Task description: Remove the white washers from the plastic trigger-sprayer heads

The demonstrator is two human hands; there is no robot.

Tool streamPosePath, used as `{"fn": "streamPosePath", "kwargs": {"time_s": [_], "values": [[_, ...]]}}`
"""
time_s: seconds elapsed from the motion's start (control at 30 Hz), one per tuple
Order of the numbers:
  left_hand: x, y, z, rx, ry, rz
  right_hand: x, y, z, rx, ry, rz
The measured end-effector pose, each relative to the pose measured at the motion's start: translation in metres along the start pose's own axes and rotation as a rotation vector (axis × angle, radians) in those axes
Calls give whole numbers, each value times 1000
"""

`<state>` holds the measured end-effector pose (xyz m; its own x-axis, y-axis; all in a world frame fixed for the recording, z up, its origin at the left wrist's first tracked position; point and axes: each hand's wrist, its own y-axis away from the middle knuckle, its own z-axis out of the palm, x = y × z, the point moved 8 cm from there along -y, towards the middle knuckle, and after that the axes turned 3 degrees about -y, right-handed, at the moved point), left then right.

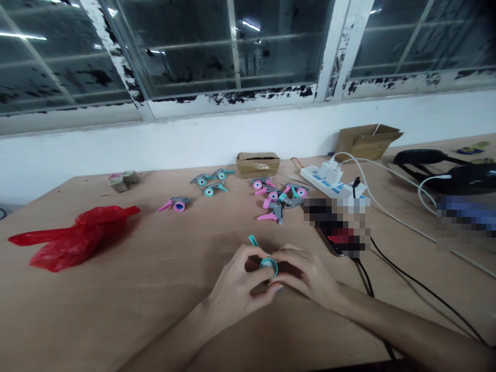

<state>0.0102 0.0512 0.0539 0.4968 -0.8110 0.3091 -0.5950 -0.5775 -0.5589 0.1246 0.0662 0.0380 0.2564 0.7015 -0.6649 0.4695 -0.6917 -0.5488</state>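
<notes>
My left hand [246, 281] and my right hand [308, 271] meet over the near middle of the table, both closed around a teal trigger sprayer head [269, 264]. Its round collar faces me, and a teal lever sticks out above my left fingers. Fingers hide most of its body. Beyond my hands, to the right, lies a loose pile of pink, grey and teal sprayer heads [275, 206]. Several teal-and-grey sprayer heads [209, 191] rest farther back. One pink-and-grey sprayer head [179, 205] lies by itself to their left.
A red plastic bag [83, 237] lies at the left. At the back stand a small cardboard box [258, 166] and an open carton [364, 144]. A white power strip [333, 186], a phone [335, 235] and trailing cables [406, 266] occupy the right side.
</notes>
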Motion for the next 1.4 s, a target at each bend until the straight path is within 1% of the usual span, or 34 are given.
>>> {"fn": "streamPosePath", "kwargs": {"time_s": [0.07, 0.2, 0.27, 0.3, 0.43, 0.53, 0.7, 0.8, 0.93, 1.07, 1.13, 1.23, 1.4], "values": [[0, -1, 1, -21, -11, 15, -2, 0, 2, -27, -8, -2], [-2, -5, 10, -150, -100, 40, -3, 2, 7, -48, -45, 7], [-5, -5, 12, -171, -120, 42, -2, 1, 7, -45, -60, 23], [-6, -4, 11, -156, -113, 40, -2, 1, 7, -44, -64, 29], [-12, -1, 2, -35, -32, 6, -4, -2, 5, -39, -66, 23], [-14, 1, 2, -44, 4, -20, -4, -2, 4, -43, -55, 34], [-11, 1, 4, -86, 17, 13, -3, 0, 2, -28, -32, 18], [-12, -1, 4, -100, 7, -13, -3, 1, 2, -13, -22, 3], [-12, -3, 1, -61, 24, -37, -4, 1, 3, -2, -11, 1], [-10, -5, 1, -8, 87, -42, -2, 1, 6, -25, -24, 37], [-11, -4, 0, 39, 111, -81, -3, 0, 4, -25, -34, 42], [-10, -2, -1, 95, 145, -138, -4, -2, -1, 9, -37, 33], [-5, -1, 0, 89, 141, -102, -2, -2, -3, 29, -29, 42]]}}
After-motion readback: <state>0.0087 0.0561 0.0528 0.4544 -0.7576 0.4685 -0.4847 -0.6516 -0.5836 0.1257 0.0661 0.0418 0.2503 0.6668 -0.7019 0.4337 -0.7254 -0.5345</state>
